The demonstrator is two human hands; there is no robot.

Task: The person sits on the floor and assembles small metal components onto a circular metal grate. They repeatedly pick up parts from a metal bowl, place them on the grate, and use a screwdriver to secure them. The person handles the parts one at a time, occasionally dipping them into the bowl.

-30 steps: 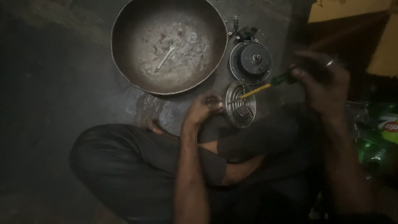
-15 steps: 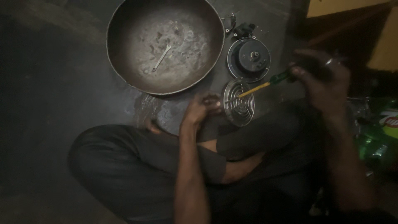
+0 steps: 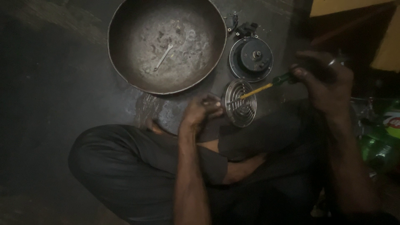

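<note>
My left hand (image 3: pixel 201 112) grips the left edge of a round chrome grille (image 3: pixel 241 104) that rests against my knee on the dark floor. My right hand (image 3: pixel 323 81) is closed around a screwdriver (image 3: pixel 266 85) with a green and yellow handle. Its metal tip lies on the grille's ribs, near the middle. Just beyond the grille sits a round black horn body (image 3: pixel 251 58), face up.
A big, worn metal bowl (image 3: pixel 125 62) stands at the top with a small spanner (image 3: pixel 163 57) inside. Small dark parts (image 3: pixel 241 26) lie above the horn body. Green plastic bottles (image 3: pixel 381 137) lie at the right. My crossed legs fill the foreground.
The view has drifted a little. Both hands keep their hold on the grille and the screwdriver, whose tip stays on the grille.
</note>
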